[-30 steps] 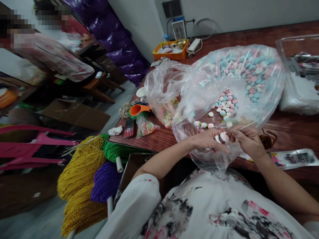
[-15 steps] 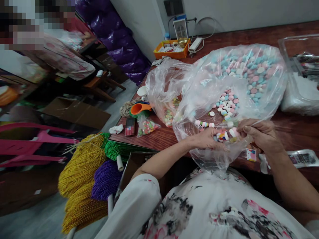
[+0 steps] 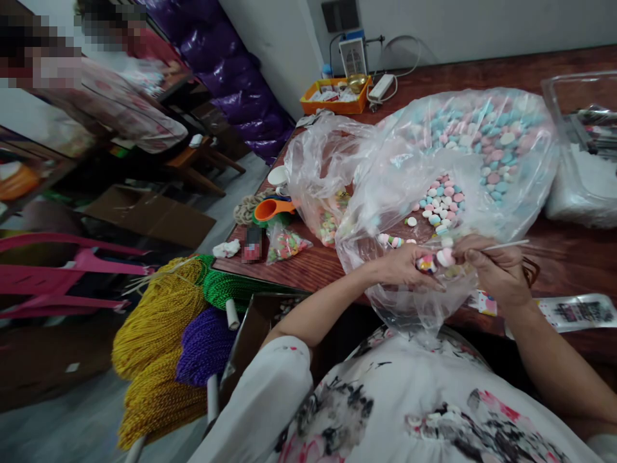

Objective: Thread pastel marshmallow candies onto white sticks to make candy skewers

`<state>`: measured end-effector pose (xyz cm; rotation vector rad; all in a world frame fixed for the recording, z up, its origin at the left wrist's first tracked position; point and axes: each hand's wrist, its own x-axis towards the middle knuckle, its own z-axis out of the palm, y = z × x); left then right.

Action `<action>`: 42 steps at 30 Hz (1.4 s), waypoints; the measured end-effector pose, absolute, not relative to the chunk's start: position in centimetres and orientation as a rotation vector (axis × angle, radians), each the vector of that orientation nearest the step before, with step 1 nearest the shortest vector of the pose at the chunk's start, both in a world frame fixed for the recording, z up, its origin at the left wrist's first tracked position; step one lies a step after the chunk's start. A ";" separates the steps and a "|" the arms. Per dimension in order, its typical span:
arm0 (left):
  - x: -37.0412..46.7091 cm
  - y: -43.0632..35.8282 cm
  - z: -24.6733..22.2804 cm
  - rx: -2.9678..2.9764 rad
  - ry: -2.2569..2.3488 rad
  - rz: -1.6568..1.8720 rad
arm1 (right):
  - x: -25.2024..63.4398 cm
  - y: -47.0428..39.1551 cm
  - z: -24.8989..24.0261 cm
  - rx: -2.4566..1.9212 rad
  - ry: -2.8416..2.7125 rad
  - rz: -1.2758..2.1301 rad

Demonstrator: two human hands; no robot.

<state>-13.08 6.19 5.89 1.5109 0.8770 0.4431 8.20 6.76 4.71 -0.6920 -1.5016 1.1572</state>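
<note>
the white stick lies within the fingertips of the right hand, its far end sticking out past the knuckles to the right. that hand's thumb and forefinger are pinched together on it, the other fingers curled in behind. just left of the pinch, between the two hands, is a pink-and-white candy, close to the right fingertips; whether they touch it i cannot tell.

the left hand has its fingers bent and its thumb below, closed around a small multicoloured piece, which sits at the fingertips beside the pink-and-white candy.

both hands are over the near side of a large clear plastic bag, its film spread beneath them. just above the left hand is a short row of candies, partly hidden by that hand. beyond the hands lies a heap of loose candies in pink, white and blue. the bag rests on a reddish-brown wooden table, with a printed packet near the right wrist.
</note>
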 end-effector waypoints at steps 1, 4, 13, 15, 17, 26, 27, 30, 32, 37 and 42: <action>-13.1 6.3 6.4 1.432 0.823 0.394 | 8.1 6.8 5.1 -0.650 -1.559 1.162; -12.7 6.5 7.2 1.326 0.768 0.338 | 7.3 6.5 5.8 -0.593 -1.614 1.174; -12.3 6.5 4.5 1.483 0.949 0.638 | 9.0 7.3 5.3 -0.841 -1.435 1.136; -12.1 6.3 4.7 1.444 0.945 0.626 | 9.2 7.3 5.8 -0.831 -1.529 1.117; -11.8 6.2 5.1 1.385 0.909 0.626 | 8.7 7.0 6.1 -0.837 -1.607 1.087; -12.1 6.4 4.1 1.500 0.961 0.709 | 6.5 5.3 3.2 -0.833 -1.663 0.967; -12.5 6.4 4.1 1.550 0.978 0.713 | 6.8 5.6 3.3 -0.820 -1.630 0.989; -13.7 6.4 4.3 1.628 0.935 0.673 | 8.0 6.3 4.3 -0.806 -1.549 1.029; -14.2 6.1 4.6 1.554 0.873 0.659 | 8.7 6.6 4.9 -0.841 -1.523 1.037; -14.5 4.8 5.3 1.223 0.852 0.627 | 9.8 6.6 4.6 -0.820 -1.492 1.022; -14.9 4.9 5.3 1.065 0.687 0.470 | 10.3 6.1 4.2 -0.684 -1.547 1.060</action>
